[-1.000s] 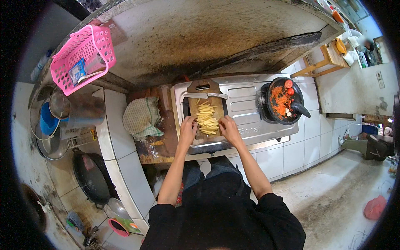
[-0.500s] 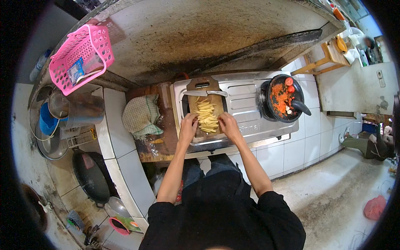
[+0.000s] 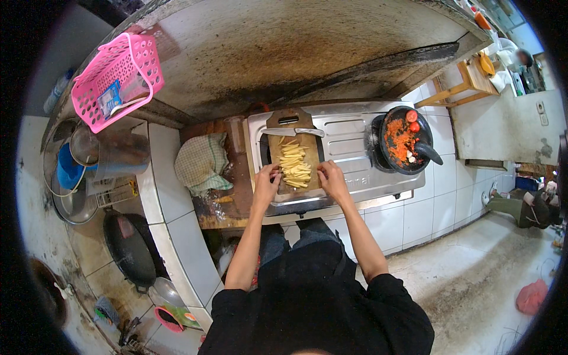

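A wooden cutting board (image 3: 306, 155) lies on the steel stove (image 3: 342, 152), piled with pale yellow sticks of cut food (image 3: 293, 165); a knife (image 3: 284, 132) rests across its upper part. My left hand (image 3: 267, 181) is at the board's left edge, fingers curled on it. At the opposite edge my right hand (image 3: 331, 177) pinches the board with bent fingers. To the right, a black stone mortar (image 3: 397, 165) with a pestle (image 3: 427, 152) holds red paste, tomatoes and small white pieces. A checked cloth (image 3: 200, 163) lies left of the stove on the wooden surface.
A pink basket (image 3: 118, 71) sits upper left above pots and a blue bowl (image 3: 69, 165). A black wok (image 3: 129, 248) lies lower left beside a tiled ledge (image 3: 177, 195). A wooden stand (image 3: 470, 83) is upper right. Part of a person in green trousers (image 3: 503, 205) is at the far right.
My right hand has shifted slightly right, to the board's edge. My left hand has stayed nearly in place. The person at the far right has moved a little.
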Motion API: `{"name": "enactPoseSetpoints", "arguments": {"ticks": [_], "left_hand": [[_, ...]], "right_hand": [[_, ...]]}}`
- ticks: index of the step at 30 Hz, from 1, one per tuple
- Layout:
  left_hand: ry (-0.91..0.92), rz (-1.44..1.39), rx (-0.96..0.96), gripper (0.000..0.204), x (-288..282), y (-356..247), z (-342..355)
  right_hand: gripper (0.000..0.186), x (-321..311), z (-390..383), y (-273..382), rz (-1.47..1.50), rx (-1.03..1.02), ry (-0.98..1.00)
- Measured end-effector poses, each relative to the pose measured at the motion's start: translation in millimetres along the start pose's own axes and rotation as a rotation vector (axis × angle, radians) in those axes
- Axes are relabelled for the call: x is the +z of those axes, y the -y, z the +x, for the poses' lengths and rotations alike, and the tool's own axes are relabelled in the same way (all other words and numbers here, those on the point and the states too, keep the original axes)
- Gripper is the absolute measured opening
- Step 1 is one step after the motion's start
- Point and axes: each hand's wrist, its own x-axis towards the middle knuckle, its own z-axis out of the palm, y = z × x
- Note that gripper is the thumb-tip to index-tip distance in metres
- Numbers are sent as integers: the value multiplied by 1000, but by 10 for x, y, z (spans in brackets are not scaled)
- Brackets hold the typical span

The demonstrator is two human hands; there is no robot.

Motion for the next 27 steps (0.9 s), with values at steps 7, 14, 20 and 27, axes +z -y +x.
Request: {"name": "enactPoseSetpoints", "arguments": {"ticks": [7, 14, 20, 27], "left_hand": [[-68, -11, -2, 27, 46, -54, -18], [-86, -1, 18, 28, 36, -95, 61], [-63, -46, -19, 30, 128, -55, 102], [-90, -29, -39, 29, 123, 21, 129]], "right_hand": [[11, 19, -41, -50, -20, -28, -70], [12, -9, -130, -85, -14, 42, -30], [12, -32, -171, -24, 26, 66, -13], [12, -67, -180, 10, 9, 62, -42]]}}
